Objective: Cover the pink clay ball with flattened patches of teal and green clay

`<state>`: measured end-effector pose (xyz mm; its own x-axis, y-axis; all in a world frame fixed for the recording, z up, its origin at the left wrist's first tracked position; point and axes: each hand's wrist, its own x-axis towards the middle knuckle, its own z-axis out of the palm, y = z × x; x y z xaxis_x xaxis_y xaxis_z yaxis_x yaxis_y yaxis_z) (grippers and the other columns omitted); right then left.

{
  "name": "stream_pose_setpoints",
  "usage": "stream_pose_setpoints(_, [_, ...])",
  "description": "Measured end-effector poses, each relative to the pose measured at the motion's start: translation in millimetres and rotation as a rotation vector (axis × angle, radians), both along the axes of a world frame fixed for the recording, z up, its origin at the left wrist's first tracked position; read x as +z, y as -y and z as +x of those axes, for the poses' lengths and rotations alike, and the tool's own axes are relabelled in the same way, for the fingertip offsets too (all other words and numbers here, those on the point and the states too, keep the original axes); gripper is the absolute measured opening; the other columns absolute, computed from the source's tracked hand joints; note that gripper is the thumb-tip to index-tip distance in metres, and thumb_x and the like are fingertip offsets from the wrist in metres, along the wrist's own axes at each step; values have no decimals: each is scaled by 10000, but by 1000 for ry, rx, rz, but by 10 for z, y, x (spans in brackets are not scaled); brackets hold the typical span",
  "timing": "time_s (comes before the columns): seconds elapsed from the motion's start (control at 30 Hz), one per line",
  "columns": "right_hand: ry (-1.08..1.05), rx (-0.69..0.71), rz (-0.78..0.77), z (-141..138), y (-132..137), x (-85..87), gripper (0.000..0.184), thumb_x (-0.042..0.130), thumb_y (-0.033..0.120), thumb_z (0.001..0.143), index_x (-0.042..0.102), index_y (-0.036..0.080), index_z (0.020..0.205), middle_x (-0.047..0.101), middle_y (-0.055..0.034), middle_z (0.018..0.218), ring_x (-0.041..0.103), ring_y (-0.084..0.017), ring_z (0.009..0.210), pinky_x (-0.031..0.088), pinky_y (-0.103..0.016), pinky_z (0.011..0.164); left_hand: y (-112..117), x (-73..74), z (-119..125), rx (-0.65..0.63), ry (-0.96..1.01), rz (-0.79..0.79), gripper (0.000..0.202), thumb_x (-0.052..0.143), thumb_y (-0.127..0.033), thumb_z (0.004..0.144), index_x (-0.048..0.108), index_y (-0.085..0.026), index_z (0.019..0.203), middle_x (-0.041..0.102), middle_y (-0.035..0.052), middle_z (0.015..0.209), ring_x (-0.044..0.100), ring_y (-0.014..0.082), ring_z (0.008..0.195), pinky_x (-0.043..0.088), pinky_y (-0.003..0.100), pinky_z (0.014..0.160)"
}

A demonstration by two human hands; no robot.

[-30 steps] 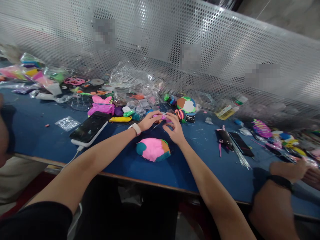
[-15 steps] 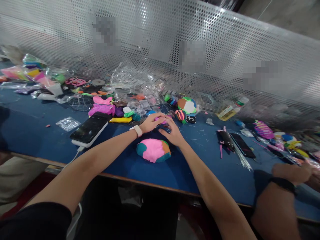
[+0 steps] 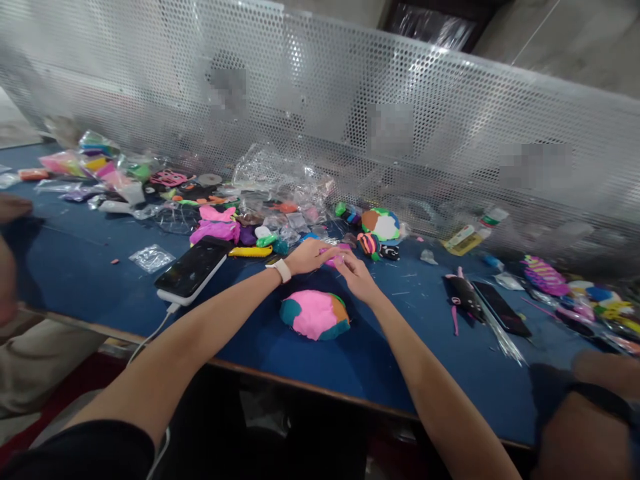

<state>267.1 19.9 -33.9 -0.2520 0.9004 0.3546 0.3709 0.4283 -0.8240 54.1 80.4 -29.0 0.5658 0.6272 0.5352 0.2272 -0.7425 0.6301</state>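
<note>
My left hand [image 3: 311,255], with a white watch at the wrist, and my right hand [image 3: 356,277] meet over the blue table [image 3: 80,280]. Both pinch a small pink clay piece [image 3: 334,253] between their fingertips. Just in front of them lies a flattened clay dome [image 3: 315,314], pink with teal and orange patches. A round multicoloured clay ball [image 3: 383,224] and a striped clay ball [image 3: 369,244] sit just beyond my hands.
A black phone on a white power bank [image 3: 193,270] lies left of my hands. Clear plastic wrappers [image 3: 280,183] and clay pieces crowd the back by the perforated metal screen [image 3: 400,113]. Another phone [image 3: 500,308] lies right. Other persons' arms show at both edges.
My hands have closed together around the pink piece, the right one drawing in toward the left. The view has shifted a little downward and to the right.
</note>
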Motion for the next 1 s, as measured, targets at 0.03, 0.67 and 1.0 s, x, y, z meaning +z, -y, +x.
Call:
stream_pose_setpoints(0.03, [8, -8, -14, 9, -8, 17, 684, 688, 907, 957, 878, 269, 1114, 771, -118, 1289, 743, -314, 1214, 675, -465, 987, -6, 7, -3, 5, -11, 10, 517, 514, -528, 1140, 780, -182, 863, 765, 50, 797, 612, 181, 719, 423, 305, 727])
stream_pose_setpoints(0.67, [-438, -437, 21, 431, -34, 234, 374, 759, 548, 920, 534, 278, 792, 465, 100, 530, 445, -92, 403, 325, -226, 401, -261, -98, -333, 423, 137, 48, 237, 604, -372, 1131, 717, -186, 1036, 783, 84, 1043, 718, 237, 986, 517, 362, 941])
stream_pose_setpoints(1.0, [-503, -156, -182, 157, 52, 220, 465, 904, 643, 829, 728, 270, 1043, 520, 82, 591, 503, -122, 499, 409, -226, 425, -236, -212, -277, 377, -53, 197, 270, 653, -172, 1056, 671, -170, 1326, 674, 197, 1383, 706, 319, 1293, 556, 524, 1212])
